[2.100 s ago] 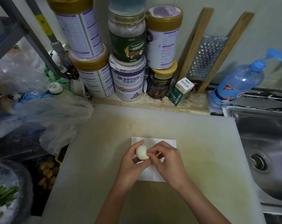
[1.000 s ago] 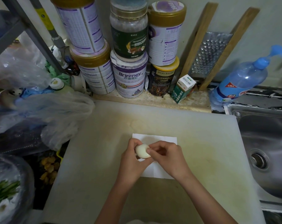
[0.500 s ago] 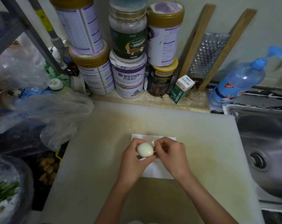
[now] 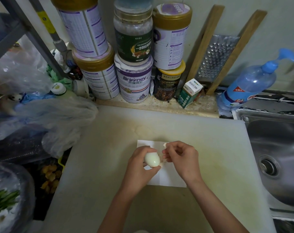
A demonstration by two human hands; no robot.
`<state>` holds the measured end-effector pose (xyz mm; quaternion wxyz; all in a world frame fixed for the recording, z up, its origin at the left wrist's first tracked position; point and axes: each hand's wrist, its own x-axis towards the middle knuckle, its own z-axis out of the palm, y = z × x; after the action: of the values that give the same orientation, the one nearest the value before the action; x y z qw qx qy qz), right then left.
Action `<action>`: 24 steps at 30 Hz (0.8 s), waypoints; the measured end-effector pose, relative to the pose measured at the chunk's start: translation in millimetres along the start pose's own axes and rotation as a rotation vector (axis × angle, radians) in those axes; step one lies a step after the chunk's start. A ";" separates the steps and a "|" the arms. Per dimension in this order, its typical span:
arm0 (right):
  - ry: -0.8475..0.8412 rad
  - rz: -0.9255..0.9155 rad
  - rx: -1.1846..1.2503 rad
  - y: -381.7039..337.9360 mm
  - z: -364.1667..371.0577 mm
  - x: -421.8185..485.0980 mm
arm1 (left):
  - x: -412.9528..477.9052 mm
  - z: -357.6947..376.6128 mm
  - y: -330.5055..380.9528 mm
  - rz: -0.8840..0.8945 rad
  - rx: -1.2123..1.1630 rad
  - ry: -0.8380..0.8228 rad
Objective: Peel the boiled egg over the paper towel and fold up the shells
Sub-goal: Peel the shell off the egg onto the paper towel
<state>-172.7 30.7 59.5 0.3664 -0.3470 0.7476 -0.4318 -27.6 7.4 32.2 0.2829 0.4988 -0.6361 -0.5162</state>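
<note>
My left hand (image 4: pixel 141 170) grips the boiled egg (image 4: pixel 152 159), whose smooth white top is bare of shell. It hovers over a white paper towel (image 4: pixel 168 179) lying flat on the cutting board (image 4: pixel 100 165). Just right of the egg, my right hand (image 4: pixel 181 158) pinches a piece of eggshell (image 4: pixel 164 145) between thumb and fingers, lifted slightly off the egg. Small bits of shell (image 4: pixel 163 163) show between the two hands, over the towel.
Stacked tins and jars (image 4: pixel 134 81) line the back ledge, beside a small green carton (image 4: pixel 190 93) and a leaning grater (image 4: pixel 215 56). A blue bottle (image 4: pixel 249 84) stands by the steel sink (image 4: pixel 277 157) at right. Plastic bags (image 4: pixel 42 115) crowd the left edge.
My right hand has pulled a piece of shell away from the egg, up and to the right. More of the egg's white surface is bare than before.
</note>
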 end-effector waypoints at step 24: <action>-0.359 -0.373 -0.203 -12.5 -5.5 -8.1 | -2.0 -11.9 2.1 -0.279 -0.728 -0.152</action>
<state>-170.9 34.7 74.7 0.3705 -0.5847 0.6332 -0.3463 -17.3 4.7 38.1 0.3204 0.4078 -0.3569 -0.7769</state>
